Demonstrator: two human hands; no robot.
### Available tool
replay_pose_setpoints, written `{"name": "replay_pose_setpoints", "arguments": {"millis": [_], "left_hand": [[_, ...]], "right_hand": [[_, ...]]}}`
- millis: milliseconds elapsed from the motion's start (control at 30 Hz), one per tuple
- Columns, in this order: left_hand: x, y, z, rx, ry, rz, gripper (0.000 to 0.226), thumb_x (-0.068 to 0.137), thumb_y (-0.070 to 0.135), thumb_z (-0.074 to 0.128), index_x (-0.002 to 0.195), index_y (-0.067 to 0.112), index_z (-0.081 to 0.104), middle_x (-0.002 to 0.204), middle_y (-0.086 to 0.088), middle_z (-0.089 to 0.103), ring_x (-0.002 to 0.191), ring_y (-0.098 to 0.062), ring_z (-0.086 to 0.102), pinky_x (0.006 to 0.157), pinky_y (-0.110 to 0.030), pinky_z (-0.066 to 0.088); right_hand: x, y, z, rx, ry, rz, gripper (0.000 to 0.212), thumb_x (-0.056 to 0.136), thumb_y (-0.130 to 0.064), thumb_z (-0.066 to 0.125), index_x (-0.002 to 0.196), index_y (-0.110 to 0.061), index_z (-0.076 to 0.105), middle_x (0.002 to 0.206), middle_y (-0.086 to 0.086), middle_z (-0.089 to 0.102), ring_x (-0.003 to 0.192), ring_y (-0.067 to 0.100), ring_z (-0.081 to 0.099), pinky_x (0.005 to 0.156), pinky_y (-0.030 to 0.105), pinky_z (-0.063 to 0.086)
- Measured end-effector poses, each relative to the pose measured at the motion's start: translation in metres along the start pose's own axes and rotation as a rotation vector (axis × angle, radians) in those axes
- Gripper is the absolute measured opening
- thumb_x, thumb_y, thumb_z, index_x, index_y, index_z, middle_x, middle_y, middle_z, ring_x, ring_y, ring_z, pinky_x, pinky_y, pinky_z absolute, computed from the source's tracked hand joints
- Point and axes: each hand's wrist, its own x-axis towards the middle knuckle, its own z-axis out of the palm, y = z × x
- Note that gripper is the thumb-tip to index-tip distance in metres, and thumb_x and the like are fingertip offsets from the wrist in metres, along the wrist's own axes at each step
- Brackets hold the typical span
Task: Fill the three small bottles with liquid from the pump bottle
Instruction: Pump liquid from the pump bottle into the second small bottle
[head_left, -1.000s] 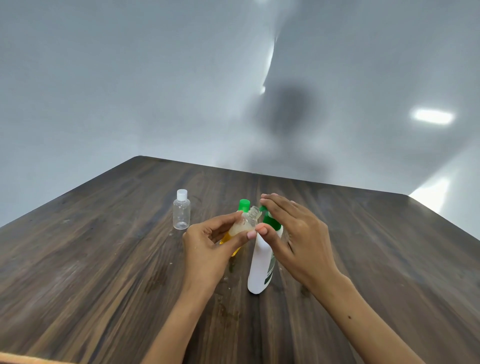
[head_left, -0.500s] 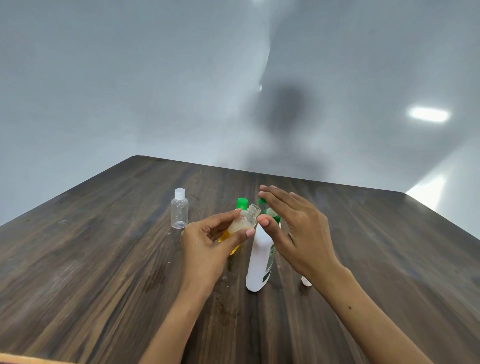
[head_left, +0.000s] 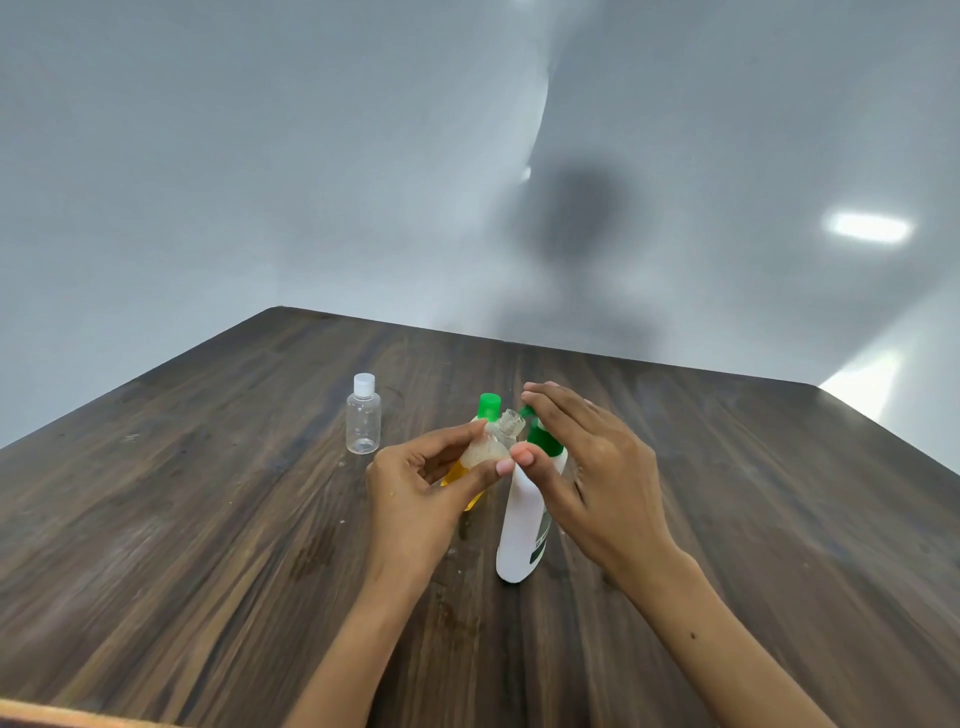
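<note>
A white pump bottle with a green pump top stands mid-table. My right hand lies over the pump head with its fingers stretched out on top. My left hand pinches a small clear uncapped bottle, tilted, with its open neck close to the pump's nozzle; pale liquid shows inside it. Just behind stands a bottle of yellow liquid with a green cap, mostly hidden by my left hand. An empty clear small bottle with a white cap stands to the left.
The dark wooden table reaches to plain grey walls at the back. A few wet spots lie on the wood near the pump bottle's base.
My right hand has stayed on the pump head; more of the green collar shows now than half a second ago. My left hand keeps the small bottle at the nozzle.
</note>
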Motion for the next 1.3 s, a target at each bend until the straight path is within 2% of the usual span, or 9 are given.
{"name": "replay_pose_setpoints", "arguments": {"millis": [100, 200, 433, 600, 800, 967, 1167, 1300], "left_hand": [[0.000, -0.002, -0.001, 0.008, 0.001, -0.010, 0.061, 0.050, 0.045, 0.079, 0.103, 0.017, 0.074, 0.099, 0.004, 0.076, 0.094, -0.008, 0.071, 0.087, -0.036, 0.058], [0.000, -0.004, -0.001, 0.009, 0.008, -0.025, 0.057, 0.052, 0.040, 0.082, 0.104, 0.017, 0.075, 0.100, 0.004, 0.076, 0.096, -0.011, 0.071, 0.089, -0.041, 0.057], [0.000, -0.002, -0.001, -0.003, 0.009, -0.021, 0.059, 0.050, 0.042, 0.080, 0.103, 0.017, 0.075, 0.097, 0.005, 0.076, 0.093, -0.008, 0.071, 0.087, -0.036, 0.058], [0.000, -0.003, -0.001, 0.007, 0.000, -0.032, 0.053, 0.055, 0.034, 0.083, 0.104, 0.015, 0.075, 0.100, 0.004, 0.076, 0.096, -0.010, 0.071, 0.089, -0.040, 0.057], [0.000, 0.000, 0.000, -0.008, -0.004, -0.020, 0.053, 0.050, 0.039, 0.081, 0.100, 0.022, 0.074, 0.095, 0.007, 0.076, 0.092, -0.006, 0.071, 0.085, -0.030, 0.058], [-0.001, 0.000, -0.001, -0.012, -0.010, -0.019, 0.057, 0.052, 0.040, 0.081, 0.103, 0.017, 0.075, 0.098, 0.004, 0.076, 0.094, -0.009, 0.071, 0.087, -0.034, 0.057], [-0.002, 0.006, 0.001, -0.028, -0.022, -0.002, 0.051, 0.051, 0.038, 0.078, 0.099, 0.023, 0.073, 0.095, 0.007, 0.075, 0.090, -0.004, 0.071, 0.081, -0.022, 0.057], [-0.001, 0.008, 0.003, -0.030, -0.021, -0.004, 0.052, 0.048, 0.042, 0.077, 0.097, 0.025, 0.073, 0.093, 0.011, 0.075, 0.090, -0.003, 0.071, 0.080, -0.020, 0.057]], "right_hand": [[-0.001, 0.000, 0.000, 0.009, -0.002, 0.012, 0.076, 0.092, -0.067, 0.022, 0.116, -0.011, 0.067, 0.121, 0.001, 0.064, 0.115, 0.015, 0.057, 0.095, 0.033, 0.046], [0.007, 0.001, -0.007, -0.009, -0.010, -0.027, 0.076, 0.093, -0.066, 0.020, 0.117, -0.011, 0.066, 0.123, 0.001, 0.063, 0.116, 0.016, 0.057, 0.098, 0.035, 0.043], [-0.002, 0.000, 0.003, 0.006, 0.023, 0.005, 0.074, 0.093, -0.066, 0.024, 0.114, -0.009, 0.068, 0.119, 0.001, 0.065, 0.112, 0.016, 0.059, 0.092, 0.032, 0.049], [0.008, 0.000, -0.004, -0.021, 0.023, -0.024, 0.075, 0.093, -0.065, 0.021, 0.114, -0.010, 0.068, 0.120, 0.001, 0.065, 0.112, 0.015, 0.059, 0.096, 0.030, 0.042], [-0.004, -0.002, 0.003, 0.011, 0.036, 0.015, 0.074, 0.093, -0.066, 0.024, 0.115, -0.010, 0.067, 0.119, 0.000, 0.065, 0.111, 0.015, 0.060, 0.092, 0.028, 0.047], [0.005, 0.000, -0.004, -0.009, 0.037, -0.013, 0.075, 0.093, -0.065, 0.022, 0.115, -0.010, 0.067, 0.121, 0.001, 0.064, 0.113, 0.016, 0.059, 0.098, 0.031, 0.041], [-0.001, -0.001, 0.002, 0.007, 0.025, -0.001, 0.074, 0.092, -0.066, 0.025, 0.114, -0.010, 0.068, 0.119, 0.000, 0.065, 0.111, 0.016, 0.060, 0.091, 0.031, 0.048], [0.003, 0.002, -0.003, 0.004, 0.011, -0.028, 0.075, 0.092, -0.066, 0.023, 0.117, -0.010, 0.066, 0.124, 0.001, 0.063, 0.115, 0.017, 0.058, 0.097, 0.035, 0.046]]}}
